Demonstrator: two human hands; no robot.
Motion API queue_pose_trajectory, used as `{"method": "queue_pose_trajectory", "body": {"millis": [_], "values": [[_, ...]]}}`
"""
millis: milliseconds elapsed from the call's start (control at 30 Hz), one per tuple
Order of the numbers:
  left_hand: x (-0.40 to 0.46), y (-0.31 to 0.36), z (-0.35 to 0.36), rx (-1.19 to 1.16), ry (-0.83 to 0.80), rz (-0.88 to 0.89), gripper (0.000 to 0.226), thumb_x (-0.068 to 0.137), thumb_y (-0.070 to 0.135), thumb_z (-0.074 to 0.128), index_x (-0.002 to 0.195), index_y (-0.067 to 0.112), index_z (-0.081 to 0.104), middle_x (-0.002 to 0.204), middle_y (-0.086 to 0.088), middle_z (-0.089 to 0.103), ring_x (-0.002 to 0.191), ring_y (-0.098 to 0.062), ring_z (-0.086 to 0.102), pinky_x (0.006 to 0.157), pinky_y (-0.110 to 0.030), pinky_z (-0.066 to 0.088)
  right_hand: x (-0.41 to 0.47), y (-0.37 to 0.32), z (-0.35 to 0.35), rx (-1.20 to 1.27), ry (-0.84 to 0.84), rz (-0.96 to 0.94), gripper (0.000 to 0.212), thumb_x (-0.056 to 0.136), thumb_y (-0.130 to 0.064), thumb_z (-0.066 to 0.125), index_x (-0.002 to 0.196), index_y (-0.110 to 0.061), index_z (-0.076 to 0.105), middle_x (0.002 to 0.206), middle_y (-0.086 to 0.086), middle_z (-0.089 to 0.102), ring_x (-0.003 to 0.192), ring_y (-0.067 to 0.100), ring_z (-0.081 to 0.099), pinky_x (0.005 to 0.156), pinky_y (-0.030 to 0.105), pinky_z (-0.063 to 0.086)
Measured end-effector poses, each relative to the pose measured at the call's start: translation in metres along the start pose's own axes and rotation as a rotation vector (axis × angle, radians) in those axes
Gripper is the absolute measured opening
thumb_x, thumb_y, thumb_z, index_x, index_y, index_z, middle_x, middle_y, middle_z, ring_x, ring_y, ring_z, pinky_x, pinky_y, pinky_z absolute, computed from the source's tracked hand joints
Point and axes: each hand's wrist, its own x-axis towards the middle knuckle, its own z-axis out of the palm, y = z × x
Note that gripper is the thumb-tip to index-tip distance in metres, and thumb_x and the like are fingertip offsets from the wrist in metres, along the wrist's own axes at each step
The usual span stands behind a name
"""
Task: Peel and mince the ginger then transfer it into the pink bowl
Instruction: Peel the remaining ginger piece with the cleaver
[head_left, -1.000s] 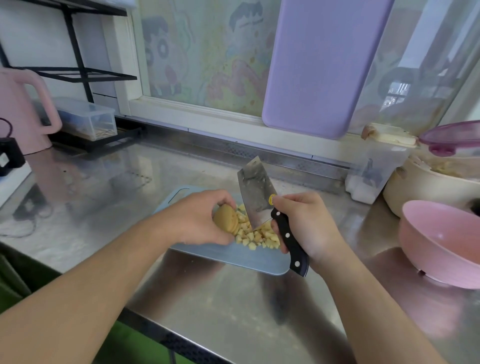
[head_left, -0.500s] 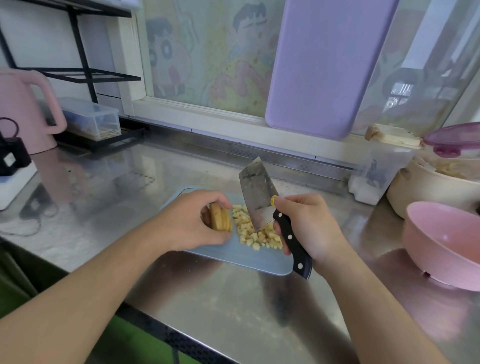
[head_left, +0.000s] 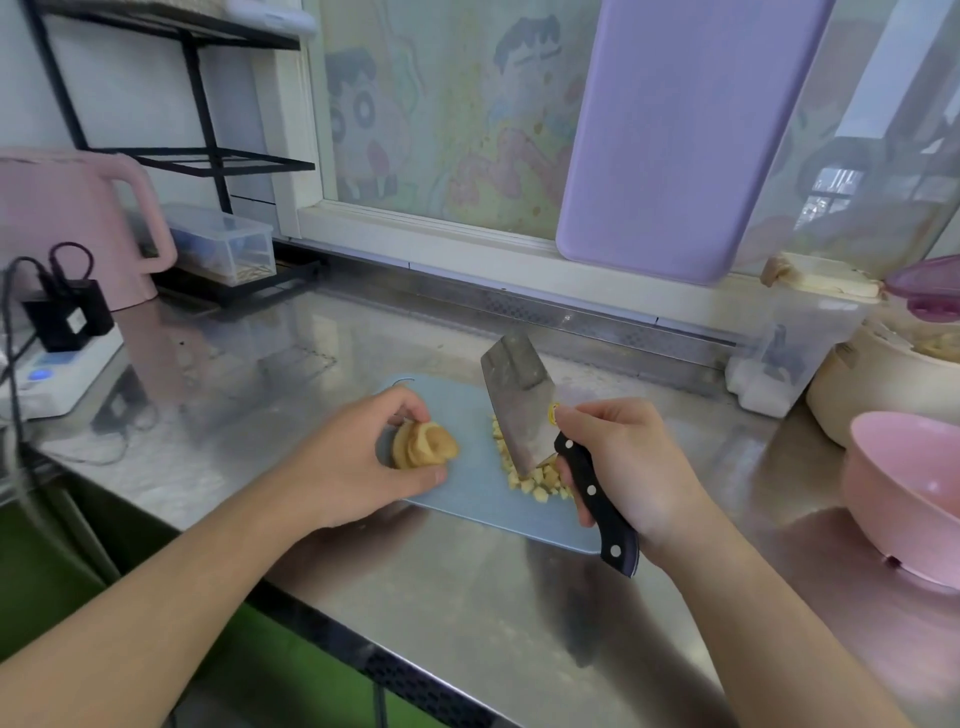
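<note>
Nearby, the pink bowl (head_left: 904, 499) sits beside the cutting board (head_left: 467, 499).

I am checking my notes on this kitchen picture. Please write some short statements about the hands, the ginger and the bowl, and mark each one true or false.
1. The right hand holds the cleaver. True.
2. The left hand holds sliced ginger on the cutting board. True.
3. The diced ginger lies in the pink bowl. False: it lies on the board.
4. The pink bowl stands left of the board. False: it stands on the right.
</note>
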Motion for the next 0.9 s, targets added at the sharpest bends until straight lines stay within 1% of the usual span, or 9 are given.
{"method": "queue_pose_trajectory", "body": {"millis": [100, 167, 300, 400, 467, 600, 667, 767, 900], "values": [[-0.004, -0.003, -0.001, -0.031, -0.008, -0.027, 0.048, 0.074, 0.043, 0.092, 0.110, 0.038, 0.060, 0.115, 0.026, 0.064, 0.112, 0.015, 0.055, 0.087, -0.011, 0.041, -0.002, 0.001, 0.006, -0.054, -0.018, 0.001, 0.050, 0.105, -0.023, 0.056, 0.058, -0.007, 0.052, 0.058, 0.017, 0.057, 0.036, 0.027, 0.047, 0.042, 0.026, 0.038], [-0.004, -0.002, 0.000, -0.034, -0.015, -0.039, 0.057, 0.073, 0.050, 0.091, 0.118, 0.042, 0.057, 0.120, 0.030, 0.058, 0.117, 0.017, 0.050, 0.089, -0.009, 0.038, -0.003, 0.001, 0.010, -0.072, -0.023, -0.001, 0.050, 0.104, -0.024, 0.057, 0.056, -0.010, 0.052, 0.058, 0.016, 0.057, 0.037, 0.026, 0.047, 0.041, 0.024, 0.038], [0.002, 0.008, 0.004, 0.067, -0.011, 0.042, 0.055, 0.079, 0.062, 0.080, 0.127, 0.047, 0.057, 0.127, 0.034, 0.051, 0.121, 0.005, 0.043, 0.099, -0.023, 0.038, -0.004, 0.000, 0.013, -0.089, -0.032, -0.009, 0.052, 0.104, -0.026, 0.057, 0.054, -0.012, 0.054, 0.058, 0.016, 0.057, 0.037, 0.025, 0.047, 0.040, 0.022, 0.039], [0.008, 0.012, 0.005, 0.155, -0.023, 0.076, 0.039, 0.084, 0.054, 0.078, 0.119, 0.043, 0.065, 0.118, 0.029, 0.056, 0.120, -0.005, 0.044, 0.102, -0.027, 0.040, -0.004, 0.000, 0.011, -0.077, -0.023, -0.006, 0.050, 0.105, -0.024, 0.057, 0.059, -0.006, 0.055, 0.060, 0.019, 0.056, 0.035, 0.026, 0.046, 0.039, 0.022, 0.038], [0.011, 0.011, 0.002, 0.149, -0.028, 0.047, 0.031, 0.085, 0.046, 0.080, 0.113, 0.042, 0.067, 0.112, 0.027, 0.056, 0.113, -0.003, 0.048, 0.096, -0.024, 0.042, -0.003, 0.000, 0.009, -0.084, -0.016, -0.001, 0.048, 0.105, -0.023, 0.056, 0.061, -0.005, 0.055, 0.060, 0.019, 0.057, 0.035, 0.026, 0.048, 0.039, 0.023, 0.038], [0.012, 0.011, -0.008, 0.120, -0.084, 0.008, 0.036, 0.085, 0.039, 0.085, 0.117, 0.040, 0.070, 0.104, 0.022, 0.057, 0.082, 0.019, 0.052, 0.072, -0.012, 0.038, -0.001, 0.003, 0.009, -0.094, -0.011, 0.009, 0.048, 0.105, -0.026, 0.057, 0.061, -0.008, 0.055, 0.061, 0.018, 0.060, 0.036, 0.027, 0.050, 0.042, 0.024, 0.040], [0.010, 0.012, -0.013, 0.145, -0.119, 0.007, 0.044, 0.081, 0.039, 0.088, 0.121, 0.042, 0.068, 0.106, 0.025, 0.055, 0.083, 0.024, 0.050, 0.072, -0.007, 0.038, -0.001, 0.002, 0.009, -0.095, -0.010, 0.011, 0.048, 0.104, -0.027, 0.057, 0.060, -0.009, 0.056, 0.060, 0.017, 0.060, 0.036, 0.028, 0.050, 0.042, 0.025, 0.040], [0.009, 0.014, -0.022, 0.210, -0.162, -0.014, 0.054, 0.079, 0.040, 0.090, 0.125, 0.047, 0.064, 0.110, 0.024, 0.055, 0.091, 0.013, 0.054, 0.073, -0.005, 0.037, -0.002, 0.002, 0.009, -0.095, -0.010, 0.009, 0.048, 0.105, -0.027, 0.057, 0.060, -0.009, 0.056, 0.060, 0.017, 0.060, 0.037, 0.028, 0.051, 0.043, 0.027, 0.040], [0.009, 0.019, -0.026, 0.313, -0.140, 0.027, 0.061, 0.076, 0.049, 0.090, 0.132, 0.041, 0.066, 0.116, 0.017, 0.061, 0.095, 0.004, 0.056, 0.081, -0.011, 0.041, -0.002, 0.001, 0.007, -0.089, -0.006, 0.011, 0.051, 0.105, -0.026, 0.056, 0.056, -0.013, 0.054, 0.059, 0.016, 0.060, 0.037, 0.029, 0.051, 0.044, 0.027, 0.040]]}}
